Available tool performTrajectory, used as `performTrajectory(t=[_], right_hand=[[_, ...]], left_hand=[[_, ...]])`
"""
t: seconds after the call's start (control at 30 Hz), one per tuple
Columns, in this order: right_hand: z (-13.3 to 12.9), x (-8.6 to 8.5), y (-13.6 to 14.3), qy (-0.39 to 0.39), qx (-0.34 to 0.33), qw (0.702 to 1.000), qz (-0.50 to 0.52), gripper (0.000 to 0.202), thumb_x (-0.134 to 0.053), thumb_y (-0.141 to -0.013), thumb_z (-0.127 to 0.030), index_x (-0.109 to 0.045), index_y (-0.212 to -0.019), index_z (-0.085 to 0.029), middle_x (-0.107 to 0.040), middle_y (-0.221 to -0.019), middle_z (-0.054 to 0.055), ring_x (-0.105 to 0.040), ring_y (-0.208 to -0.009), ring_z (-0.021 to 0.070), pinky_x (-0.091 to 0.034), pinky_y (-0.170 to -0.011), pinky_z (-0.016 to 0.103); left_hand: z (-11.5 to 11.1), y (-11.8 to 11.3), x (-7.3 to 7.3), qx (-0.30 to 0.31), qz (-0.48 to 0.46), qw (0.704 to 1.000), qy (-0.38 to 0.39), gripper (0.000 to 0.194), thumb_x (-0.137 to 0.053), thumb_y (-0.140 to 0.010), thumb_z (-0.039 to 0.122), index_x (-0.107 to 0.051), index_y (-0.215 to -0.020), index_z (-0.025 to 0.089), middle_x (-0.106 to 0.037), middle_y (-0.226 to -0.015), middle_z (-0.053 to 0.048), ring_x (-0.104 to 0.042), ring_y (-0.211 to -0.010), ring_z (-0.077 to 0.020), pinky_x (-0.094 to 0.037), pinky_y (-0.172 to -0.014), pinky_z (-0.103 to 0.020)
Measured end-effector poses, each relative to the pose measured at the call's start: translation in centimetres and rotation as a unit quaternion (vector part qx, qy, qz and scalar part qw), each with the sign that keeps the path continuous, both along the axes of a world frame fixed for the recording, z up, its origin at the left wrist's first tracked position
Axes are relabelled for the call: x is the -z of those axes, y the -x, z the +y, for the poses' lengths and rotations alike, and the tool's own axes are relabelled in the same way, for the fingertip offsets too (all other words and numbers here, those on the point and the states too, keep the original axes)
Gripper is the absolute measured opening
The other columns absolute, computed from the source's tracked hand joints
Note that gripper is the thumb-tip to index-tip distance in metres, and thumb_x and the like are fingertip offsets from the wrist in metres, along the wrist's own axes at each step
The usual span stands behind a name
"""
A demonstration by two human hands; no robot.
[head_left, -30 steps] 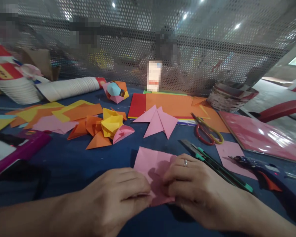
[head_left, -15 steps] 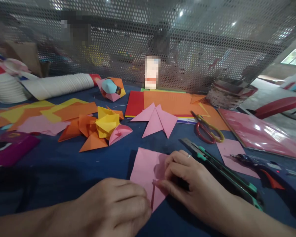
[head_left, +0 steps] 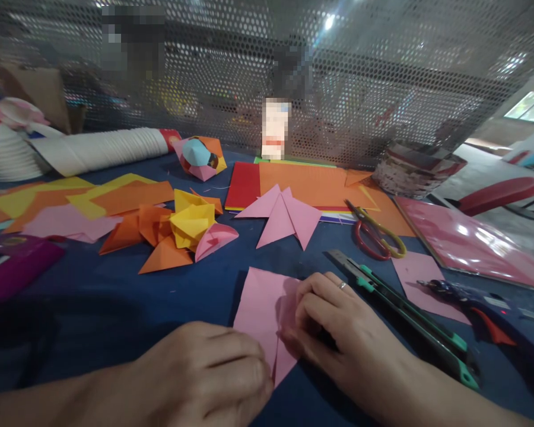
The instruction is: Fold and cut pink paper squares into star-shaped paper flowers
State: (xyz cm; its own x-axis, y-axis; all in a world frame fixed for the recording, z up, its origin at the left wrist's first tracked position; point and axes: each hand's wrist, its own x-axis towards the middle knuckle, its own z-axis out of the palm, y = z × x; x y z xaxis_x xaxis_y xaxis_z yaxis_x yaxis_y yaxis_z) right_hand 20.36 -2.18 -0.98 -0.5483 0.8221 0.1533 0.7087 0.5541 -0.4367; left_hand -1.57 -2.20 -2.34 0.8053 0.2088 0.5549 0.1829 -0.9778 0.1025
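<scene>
A pink sheet of paper (head_left: 258,299) lies at the front of the blue table, its right edge folded inward so a crease line runs down to its lower tip. My left hand (head_left: 218,367) is closed over the paper's lower left edge, its fingertips bent under and partly hidden. From the right, my right hand (head_left: 333,326) grips the folded flap, thumb and curled fingers together on it. Beyond the sheet sits a folded pink paper piece with pointed flaps (head_left: 279,216). A green and black utility knife (head_left: 404,311) rests just right of my right hand.
Scissors (head_left: 374,231) lie near stacked coloured sheets (head_left: 302,181). At right are a glue gun (head_left: 476,302) and a pink plastic-wrapped pack (head_left: 476,237). Folded orange and yellow paper shapes (head_left: 189,219) stand at left, with stacked paper cups (head_left: 102,151) behind. A perforated metal screen (head_left: 231,71) closes the back.
My right thumb has slid slightly up and right along the folded flap. The left hand and the paper stay nearly in place; the view has shifted a little.
</scene>
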Motion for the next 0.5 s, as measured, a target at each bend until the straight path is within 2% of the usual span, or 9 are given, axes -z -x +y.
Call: performTrajectory(t=[0.13, 0.27, 0.4, 0.5], right_hand=[[-0.03, -0.01, -0.07, -0.008, -0.007, 1.0, -0.007, 0.018, -0.057, -0.086, -0.019, -0.05, -0.07, -0.018, -0.052, -0.084, 0.003, -0.046, -0.081, 0.0189, -0.039, -0.072, 0.035], [0.01, 0.21, -0.17, -0.01, -0.009, 1.0, -0.011, 0.018, -0.056, -0.087, -0.02, -0.05, -0.07, -0.017, -0.051, -0.083, 0.004, -0.045, -0.079, 0.0186, -0.039, -0.07, 0.035], [0.06, 0.39, -0.2, -0.012, -0.012, 1.0, -0.007, 0.017, -0.057, -0.086, -0.019, -0.051, -0.07, -0.017, -0.052, -0.085, 0.005, -0.046, -0.08, 0.0187, -0.04, -0.071, 0.034], [0.07, 0.37, -0.2, -0.019, -0.012, 1.0, -0.003, 0.017, -0.058, -0.085, -0.017, -0.051, -0.07, -0.016, -0.052, -0.083, 0.004, -0.046, -0.079, 0.0181, -0.04, -0.071, 0.034]], left_hand=[[0.03, -0.07, -0.25, -0.01, -0.019, 0.999, 0.037, 0.027, -0.036, -0.093, 0.017, -0.063, -0.093, 0.016, -0.07, -0.083, 0.0, -0.062, -0.066, -0.0122, -0.05, -0.062, -0.021], [0.1, -0.31, -0.58, -0.036, -0.05, 0.993, 0.102, 0.027, -0.032, -0.094, 0.014, -0.058, -0.099, 0.016, -0.068, -0.088, -0.001, -0.064, -0.072, -0.0107, -0.05, -0.066, -0.018], [0.17, -0.59, -0.68, -0.022, 0.018, 0.993, 0.114, 0.03, -0.034, -0.095, 0.029, -0.057, -0.111, 0.017, -0.068, -0.093, -0.002, -0.063, -0.076, -0.012, -0.05, -0.069, -0.02], [0.04, -0.73, -0.45, -0.039, 0.055, 0.993, 0.093, 0.025, -0.039, -0.094, 0.033, -0.061, -0.101, 0.021, -0.068, -0.09, -0.001, -0.063, -0.075, -0.0126, -0.05, -0.071, -0.021]])
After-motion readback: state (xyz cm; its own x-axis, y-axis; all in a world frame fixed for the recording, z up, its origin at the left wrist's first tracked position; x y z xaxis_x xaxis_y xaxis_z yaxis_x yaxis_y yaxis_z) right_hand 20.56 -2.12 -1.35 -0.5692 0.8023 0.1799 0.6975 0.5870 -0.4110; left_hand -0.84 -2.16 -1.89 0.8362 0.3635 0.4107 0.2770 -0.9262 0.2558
